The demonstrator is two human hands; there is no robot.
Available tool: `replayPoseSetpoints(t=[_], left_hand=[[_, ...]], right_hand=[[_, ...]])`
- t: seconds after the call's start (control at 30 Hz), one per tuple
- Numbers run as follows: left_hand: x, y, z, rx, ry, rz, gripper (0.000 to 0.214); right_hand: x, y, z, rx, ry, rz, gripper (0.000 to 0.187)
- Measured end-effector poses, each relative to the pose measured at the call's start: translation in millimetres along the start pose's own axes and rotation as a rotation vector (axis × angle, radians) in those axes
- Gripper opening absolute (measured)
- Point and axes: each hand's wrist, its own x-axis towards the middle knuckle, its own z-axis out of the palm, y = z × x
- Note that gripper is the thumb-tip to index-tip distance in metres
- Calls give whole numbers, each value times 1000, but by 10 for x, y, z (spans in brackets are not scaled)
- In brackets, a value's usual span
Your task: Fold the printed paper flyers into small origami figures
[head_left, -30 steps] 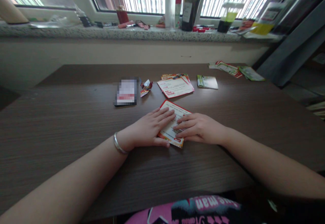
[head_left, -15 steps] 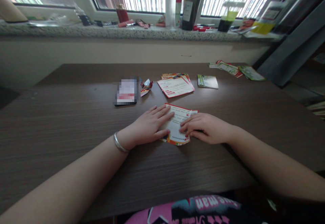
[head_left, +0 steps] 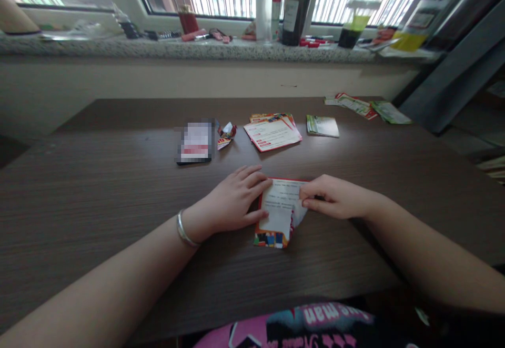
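A printed paper card (head_left: 278, 203), white with lines of text, a red edge and a colourful strip at its near end, lies on the table before me. My left hand (head_left: 240, 198) rests on its left side, fingers spread, thumb apart; a silver bangle circles that wrist. On the right side, my right hand (head_left: 325, 196) pinches the card between thumb and fingers. The lower right part is raised and bent, with a ragged edge; whether it is torn or only folded I cannot tell. Part of the right edge is hidden by the fingers.
Beyond the card lie a pile of printed cards (head_left: 274, 133), a crumpled wrapper (head_left: 226, 136) and a blurred-out phone-like object (head_left: 195, 141). A small green-and-white booklet (head_left: 322, 126) and several leaflets (head_left: 357, 107) are farther right. Bottles (head_left: 294, 13) crowd the granite windowsill (head_left: 221, 49).
The card has shifted towards me and turned slightly. My right hand has gone from lying on it to pinching its right side, which is now lifted and bent.
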Motion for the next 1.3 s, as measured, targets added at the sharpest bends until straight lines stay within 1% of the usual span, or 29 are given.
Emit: replayPoseSetpoints(t=[0.07, 0.27, 0.47, 0.6, 0.7, 0.8, 0.93, 1.13, 1.2, 1.3], left_hand=[[1, 10, -13, -13, -1, 30, 59], [11, 9, -38, -68, 13, 121, 49], [19, -12, -47, -106, 30, 198, 41], [26, -16, -49, -106, 53, 212, 37], [36, -8, -61, -93, 44, 211, 36], [49, 0, -85, -109, 17, 181, 34], [61, -4, -116, -153, -1, 100, 29], [66, 6, -113, -198, 6, 57, 26], [67, 10, -96, -244, 31, -9, 28], [67, 3, -69, -349, 64, -115, 42]], right_hand=[[16, 8, 10, 4, 12, 41, 27], [69, 11, 58, -19, 50, 199, 28], [110, 49, 99, -97, 78, 296, 25], [131, 56, 124, -156, 164, 338, 21], [146, 67, 155, -179, 251, 306, 17], [170, 93, 197, -185, 301, 244, 16], [220, 133, 229, -207, 349, 185, 11], [272, 148, 220, -241, 351, 188, 13], [284, 141, 221, -243, 347, 201, 14], [305, 125, 229, -242, 354, 237, 15]])
